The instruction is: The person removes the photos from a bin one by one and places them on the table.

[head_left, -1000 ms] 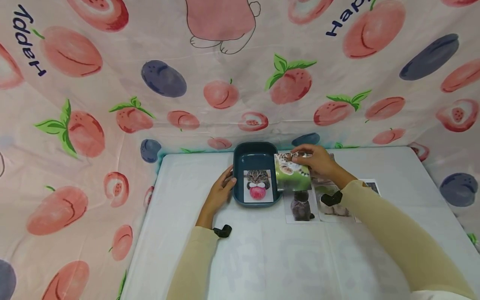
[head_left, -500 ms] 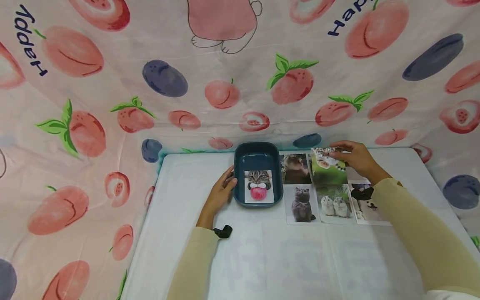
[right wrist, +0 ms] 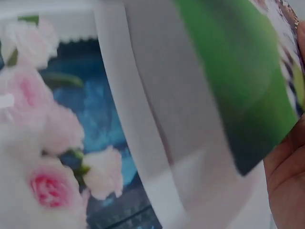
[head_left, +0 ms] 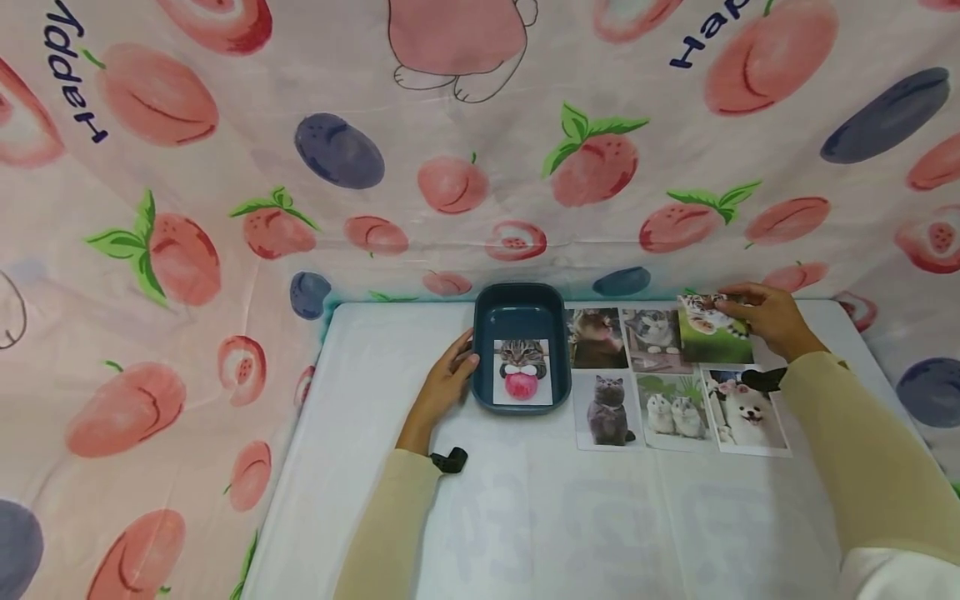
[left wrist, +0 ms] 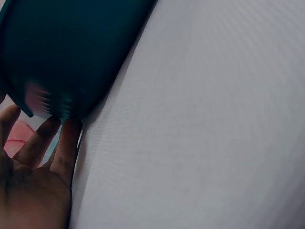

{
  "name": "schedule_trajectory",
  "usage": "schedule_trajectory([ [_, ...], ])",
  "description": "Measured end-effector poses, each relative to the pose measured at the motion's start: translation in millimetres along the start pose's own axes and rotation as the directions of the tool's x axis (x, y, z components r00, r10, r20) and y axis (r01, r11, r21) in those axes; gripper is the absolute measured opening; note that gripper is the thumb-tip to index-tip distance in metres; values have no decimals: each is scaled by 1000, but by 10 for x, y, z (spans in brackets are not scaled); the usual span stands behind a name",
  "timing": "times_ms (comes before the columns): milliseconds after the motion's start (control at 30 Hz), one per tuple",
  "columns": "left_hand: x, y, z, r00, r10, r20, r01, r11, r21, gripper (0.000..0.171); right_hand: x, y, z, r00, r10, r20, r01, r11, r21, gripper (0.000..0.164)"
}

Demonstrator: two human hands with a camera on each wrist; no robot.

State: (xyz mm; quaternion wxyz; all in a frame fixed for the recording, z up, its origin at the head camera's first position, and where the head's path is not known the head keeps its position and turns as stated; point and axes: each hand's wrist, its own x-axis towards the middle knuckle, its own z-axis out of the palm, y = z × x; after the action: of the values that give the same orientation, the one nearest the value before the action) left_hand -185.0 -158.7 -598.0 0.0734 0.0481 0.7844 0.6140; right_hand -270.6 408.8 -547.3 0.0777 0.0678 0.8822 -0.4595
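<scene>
My right hand [head_left: 776, 321] pinches a tiger photo card [head_left: 712, 337] by its upper edge, over the right end of the upper card row. In the right wrist view the card's green lower part [right wrist: 248, 90] tilts above the white surface, beside a card with pink roses [right wrist: 52, 188]. My left hand [head_left: 438, 387] rests against the left side of a dark teal tray [head_left: 521, 293]. Its straight fingers [left wrist: 64, 152] touch the tray wall in the left wrist view. Inside the tray lies a card of a tabby cat with a pink ball [head_left: 521, 375].
Right of the tray lie a brown animal card [head_left: 597, 340] and a cat card [head_left: 656, 333]. Below them are a grey cat card [head_left: 611, 412], a card of two small white animals [head_left: 675, 417] and a white dog card [head_left: 750, 417]. A fruit-print cloth [head_left: 360, 267] hangs behind the white table [head_left: 570, 517].
My right hand has carried the tiger card rightward from the tray's right edge, past the cards, to the end of the upper row. The left hand has stayed at the tray.
</scene>
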Motion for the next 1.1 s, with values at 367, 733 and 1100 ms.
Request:
schedule_trajectory([
  [367,0,16,6,1000,9,0,-9,1000,7,52,50,145,-68,996,-28,-87,28,1000,-3,58],
  [733,-1,16,4,1000,25,17,-25,1000,6,54,114,221,-52,996,56,-65,-61,995,-83,80],
  [1100,5,19,3,1000,17,7,-18,1000,9,54,160,195,-51,995,59,-76,-65,995,-72,82],
])
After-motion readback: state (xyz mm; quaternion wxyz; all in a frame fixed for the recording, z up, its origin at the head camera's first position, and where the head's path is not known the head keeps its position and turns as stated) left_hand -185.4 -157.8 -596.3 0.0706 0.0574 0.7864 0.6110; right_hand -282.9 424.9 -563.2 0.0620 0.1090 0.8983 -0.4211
